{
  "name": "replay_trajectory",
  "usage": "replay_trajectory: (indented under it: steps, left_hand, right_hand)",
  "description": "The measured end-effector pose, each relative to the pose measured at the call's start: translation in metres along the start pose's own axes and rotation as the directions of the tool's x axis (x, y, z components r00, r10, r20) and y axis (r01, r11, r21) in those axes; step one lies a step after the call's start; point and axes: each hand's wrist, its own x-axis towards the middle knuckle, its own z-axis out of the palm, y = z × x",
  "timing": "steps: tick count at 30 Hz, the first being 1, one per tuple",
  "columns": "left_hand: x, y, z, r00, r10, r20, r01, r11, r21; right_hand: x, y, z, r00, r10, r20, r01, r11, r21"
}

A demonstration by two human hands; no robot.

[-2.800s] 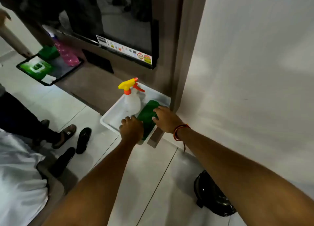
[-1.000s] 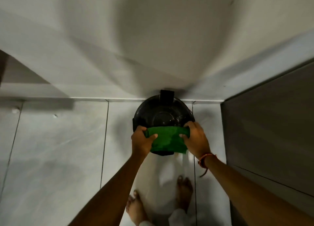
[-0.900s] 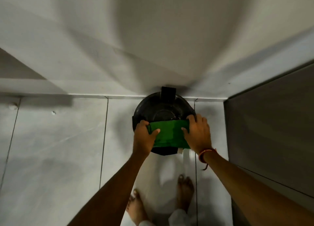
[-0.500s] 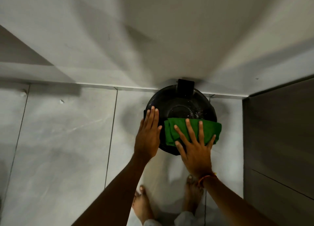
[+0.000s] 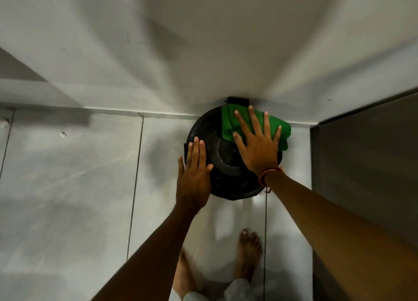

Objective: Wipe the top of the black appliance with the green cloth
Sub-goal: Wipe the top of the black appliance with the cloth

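Observation:
A round black appliance (image 5: 226,165) sits on the floor against the white wall, with a small black block at its back edge. The green cloth (image 5: 228,124) lies bunched on the far right part of its top. My right hand (image 5: 257,147) presses flat on the cloth with fingers spread, and a red thread bracelet circles the wrist. My left hand (image 5: 194,174) rests flat against the appliance's left rim, fingers together, holding nothing. The near part of the top shows bare and glossy.
A white wall (image 5: 203,40) rises right behind the appliance. A brown cabinet panel (image 5: 366,153) stands close on the right. Grey floor tiles (image 5: 67,187) spread to the left. My bare feet (image 5: 248,251) stand just in front of the appliance.
My right hand has pushed the cloth from the near middle of the top to the far right edge by the wall. My left hand has stayed on the left rim.

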Motion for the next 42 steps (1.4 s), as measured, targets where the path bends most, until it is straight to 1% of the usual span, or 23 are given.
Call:
replay_trajectory:
  steps: [3, 5, 6, 8, 10, 14, 16, 17, 20, 22, 23, 25, 27, 30, 32, 33, 35, 37, 39, 42]
  left_hand:
    - [0.002, 0.001, 0.003, 1.000, -0.021, 0.007, 0.021, 1.000, 0.004]
    - [0.002, 0.000, 0.005, 1.000, -0.024, 0.005, 0.024, 0.999, 0.029]
    - [0.003, -0.001, 0.006, 1.000, -0.016, 0.000, 0.016, 0.999, 0.036]
    - [0.004, -0.001, 0.007, 1.000, -0.011, -0.002, 0.011, 1.000, 0.021]
    - [0.004, -0.002, 0.008, 1.000, -0.015, -0.003, 0.015, 1.000, 0.014]
    - [0.005, -0.003, 0.008, 1.000, -0.015, 0.000, 0.015, 1.000, 0.010]
    - [0.004, -0.002, 0.006, 1.000, -0.011, 0.004, 0.011, 1.000, -0.003]
    - [0.003, -0.001, 0.005, 1.000, -0.009, 0.007, 0.009, 1.000, -0.011]
    - [0.003, 0.000, 0.003, 1.000, -0.020, 0.011, 0.020, 1.000, -0.018]
    - [0.003, 0.002, 0.002, 0.999, -0.033, 0.018, 0.033, 0.999, -0.010]
    - [0.003, 0.002, 0.001, 0.999, -0.035, 0.022, 0.036, 0.999, -0.007]
    - [0.003, 0.002, 0.000, 0.999, -0.029, 0.030, 0.030, 0.999, -0.017]
    - [0.003, 0.002, -0.001, 0.999, -0.021, 0.033, 0.022, 1.000, -0.021]
    - [0.004, 0.001, 0.000, 0.999, -0.022, 0.033, 0.022, 1.000, -0.018]
    - [0.004, 0.001, 0.000, 0.999, -0.019, 0.031, 0.020, 1.000, -0.012]
    - [0.004, 0.001, -0.001, 1.000, -0.014, 0.024, 0.015, 1.000, -0.010]
    - [0.004, 0.000, -0.004, 1.000, -0.004, 0.021, 0.004, 1.000, -0.021]
    - [0.003, -0.002, -0.005, 0.999, 0.010, 0.039, -0.009, 1.000, -0.016]
    - [0.005, -0.004, -0.007, 0.998, 0.032, 0.063, -0.031, 0.999, -0.009]
    - [0.004, -0.004, -0.008, 0.997, 0.043, 0.064, -0.039, 0.997, -0.061]
  right_hand:
    - [-0.032, -0.012, 0.012, 0.991, -0.131, -0.009, 0.130, 0.988, -0.079]
    - [-0.068, -0.008, 0.024, 0.984, -0.179, 0.008, 0.180, 0.982, -0.065]
    - [-0.085, -0.003, 0.028, 0.986, -0.163, 0.017, 0.164, 0.986, -0.042]
    - [-0.108, 0.012, 0.033, 0.996, -0.087, 0.029, 0.086, 0.996, 0.040]
    - [-0.110, 0.023, 0.028, 0.999, -0.001, 0.038, -0.004, 0.991, 0.132]
    - [-0.058, 0.017, 0.011, 0.985, 0.171, 0.016, -0.170, 0.958, 0.231]
    - [-0.024, 0.007, 0.002, 0.978, 0.207, 0.010, -0.205, 0.956, 0.209]
    - [-0.013, 0.001, 0.000, 0.984, 0.177, 0.001, -0.175, 0.972, 0.156]
    - [-0.014, -0.009, 0.002, 0.999, -0.046, -0.010, 0.046, 0.999, -0.020]
    - [-0.038, -0.005, 0.008, 0.987, -0.158, 0.025, 0.160, 0.985, -0.064]
    - [-0.055, -0.001, 0.013, 0.981, -0.188, 0.042, 0.191, 0.979, -0.069]
    - [-0.090, 0.018, 0.022, 0.978, -0.199, 0.060, 0.202, 0.978, -0.046]
    - [-0.114, 0.038, 0.025, 0.987, -0.149, 0.064, 0.147, 0.989, 0.033]
    - [-0.104, 0.041, 0.023, 0.999, 0.004, 0.040, -0.011, 0.986, 0.165]
    - [-0.081, 0.024, 0.017, 0.996, 0.093, 0.011, -0.094, 0.980, 0.175]
    - [-0.071, 0.014, 0.015, 0.995, 0.099, -0.002, -0.098, 0.985, 0.144]
    - [-0.069, -0.002, 0.018, 0.999, 0.039, -0.031, -0.037, 0.997, 0.061]
    - [-0.087, -0.007, 0.030, 0.996, -0.079, -0.040, 0.079, 0.997, -0.011]
    - [-0.111, -0.004, 0.044, 0.980, -0.199, -0.024, 0.198, 0.979, -0.049]
    - [-0.142, 0.015, 0.060, 0.953, -0.305, -0.001, 0.303, 0.949, -0.085]
